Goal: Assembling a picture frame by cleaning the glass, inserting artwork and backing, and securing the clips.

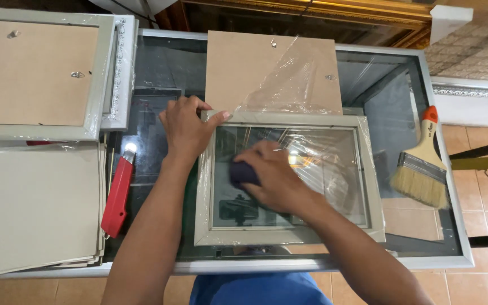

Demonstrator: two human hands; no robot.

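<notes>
On the glass-topped table point(159, 62), the grey picture frame point(368, 169) lay flat in front of you, partly wrapped in clear plastic film point(295, 73). Your left hand point(186, 129) rested at the frame's upper left corner, fingers curled over the edge and the thumb laid along the top rail, steadying it. Your right hand point(275, 175) was inside the frame, pressed down on its glass pane, fingers closed around a dark cloth point(242, 172). Just behind the frame a brown backing board point(244, 68) lay flat, with the loose film draped across its right half. To the frame's right sat a wide paintbrush point(422, 169) with pale bristles and an orange-tipped handle. To the frame's left lay a red utility knife point(117, 195), and beyond it a stack of grey boards point(35, 209). Further behind those, face down, was another framed piece point(40, 73) showing its brown back.
</notes>
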